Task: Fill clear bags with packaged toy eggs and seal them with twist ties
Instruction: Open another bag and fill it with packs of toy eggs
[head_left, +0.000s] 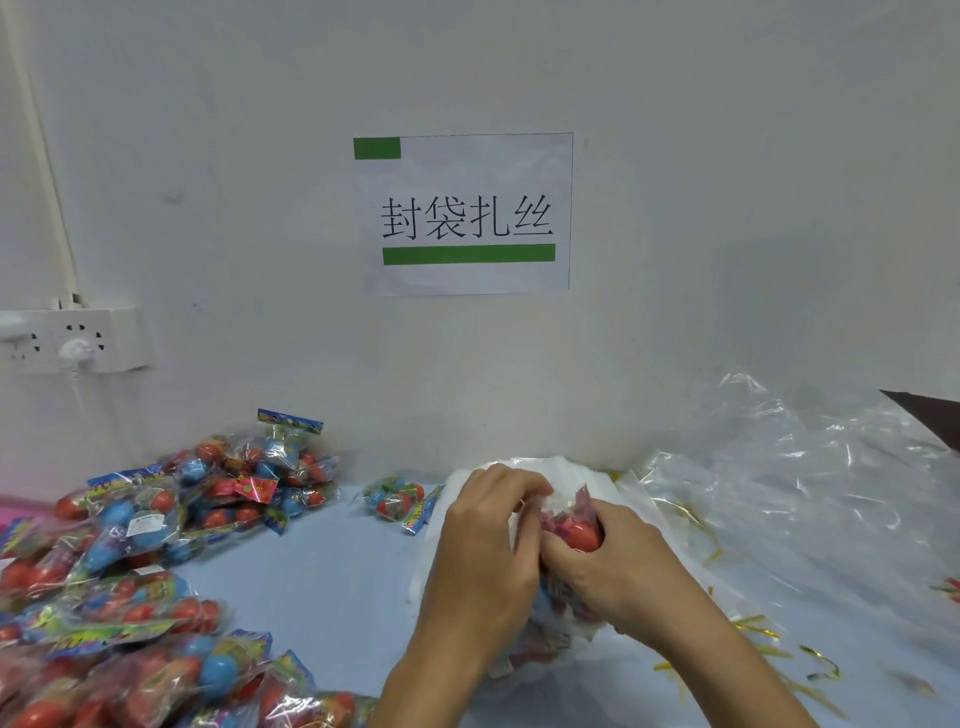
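Mid-fill, by the look of it. Both hands busy at the middle of the tabletop (322, 587): right hand (618, 566) curled around a packet of toy eggs (582, 530), red egg showing between thumb and fingers; left hand (488, 551) pinching the edge of a clear bag (561, 629) just beside it, apparently holding the mouth open. More coloured packets dimly visible through the plastic under the hands, so the bag probably partly loaded already; exact count impossible to tell.

Plenty left to do. Large pile of egg packets (130, 561) heaped at the left and near left, one stray packet (400, 501) lying just left of the hands. Stack of crumpled empty bags (779, 483) at the far right. Gold twist ties (748, 629) scattered on the right, none in hand, so sealing not yet begun. No finished, tied bag recognisable anywhere. Printed sign (462, 213) on the wall above.
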